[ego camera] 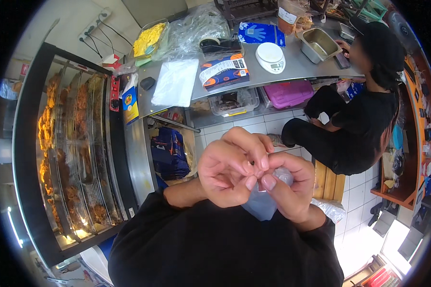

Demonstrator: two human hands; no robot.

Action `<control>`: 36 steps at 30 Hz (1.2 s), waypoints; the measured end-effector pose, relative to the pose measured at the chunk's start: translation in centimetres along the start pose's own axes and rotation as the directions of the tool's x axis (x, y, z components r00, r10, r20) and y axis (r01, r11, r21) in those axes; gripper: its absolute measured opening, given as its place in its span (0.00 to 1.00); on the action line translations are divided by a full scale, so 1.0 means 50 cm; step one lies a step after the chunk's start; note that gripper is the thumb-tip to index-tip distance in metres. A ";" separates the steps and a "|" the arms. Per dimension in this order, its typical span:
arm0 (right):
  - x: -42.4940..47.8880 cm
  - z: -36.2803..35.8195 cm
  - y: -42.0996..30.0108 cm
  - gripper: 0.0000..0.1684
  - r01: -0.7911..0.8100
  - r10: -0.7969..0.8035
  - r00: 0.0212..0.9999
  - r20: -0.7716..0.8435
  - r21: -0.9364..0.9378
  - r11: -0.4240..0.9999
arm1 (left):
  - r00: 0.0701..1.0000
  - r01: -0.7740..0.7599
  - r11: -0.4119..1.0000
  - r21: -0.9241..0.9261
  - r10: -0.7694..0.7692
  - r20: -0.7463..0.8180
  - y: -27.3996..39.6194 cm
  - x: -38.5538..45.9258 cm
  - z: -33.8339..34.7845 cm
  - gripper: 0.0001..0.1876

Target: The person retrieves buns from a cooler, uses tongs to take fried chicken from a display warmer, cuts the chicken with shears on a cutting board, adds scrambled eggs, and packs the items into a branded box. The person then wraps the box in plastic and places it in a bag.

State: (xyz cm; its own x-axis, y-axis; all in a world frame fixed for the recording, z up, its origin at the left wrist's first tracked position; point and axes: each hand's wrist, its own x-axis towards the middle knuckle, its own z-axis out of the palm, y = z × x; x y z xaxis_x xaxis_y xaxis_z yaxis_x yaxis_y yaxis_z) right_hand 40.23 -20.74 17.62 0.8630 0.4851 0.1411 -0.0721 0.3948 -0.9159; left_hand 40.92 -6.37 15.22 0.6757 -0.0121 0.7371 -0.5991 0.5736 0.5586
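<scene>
Close before my chest, my left hand (228,170) and my right hand (291,184) meet at the fingertips. A small translucent plastic bag (260,206) hangs below them, its bulging part showing behind my right thumb and fingers. My right thumb and forefinger pinch the bag near its top. The left thumb and fingertips close on the same spot, where a tiny bit of material shows. What exactly lies between the fingertips is mostly hidden. Nothing can be made out inside the bag.
A lit display warmer (82,143) with fried food stands left. The steel counter (233,84) ahead holds a printed box (225,71), white sheets (176,82), a digital scale (270,57) and a steel pan (319,45). A person in black (359,125) sits right, holding a phone (343,60).
</scene>
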 end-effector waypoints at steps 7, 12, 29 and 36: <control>0.007 -0.015 -0.002 0.05 0.043 -0.043 0.999 -0.014 -0.048 0.998 | 0.999 0.011 0.996 0.092 -0.014 0.034 -0.011 0.008 0.001 0.16; 0.009 -0.022 0.000 0.06 0.047 -0.048 0.999 -0.012 -0.040 0.998 | 0.999 0.017 0.996 0.089 -0.020 0.026 -0.016 0.012 0.002 0.16; 0.016 -0.039 0.001 0.07 0.093 -0.093 0.996 0.008 -0.073 0.993 | 0.999 0.028 0.999 0.044 -0.030 0.030 -0.025 0.026 0.004 0.16; 0.017 -0.043 0.003 0.08 0.169 -0.167 0.985 0.031 -0.067 0.983 | 0.999 0.041 0.998 -0.051 -0.040 0.015 -0.028 0.030 0.014 0.16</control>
State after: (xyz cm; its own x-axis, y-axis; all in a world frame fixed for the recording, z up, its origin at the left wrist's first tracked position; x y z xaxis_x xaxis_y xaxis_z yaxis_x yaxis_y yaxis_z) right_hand 42.03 -21.97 16.80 0.8470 0.4361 0.3039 0.1086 0.4176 -0.9021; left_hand 42.48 -7.75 15.79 0.6927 -0.0469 0.7197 -0.5487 0.6133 0.5681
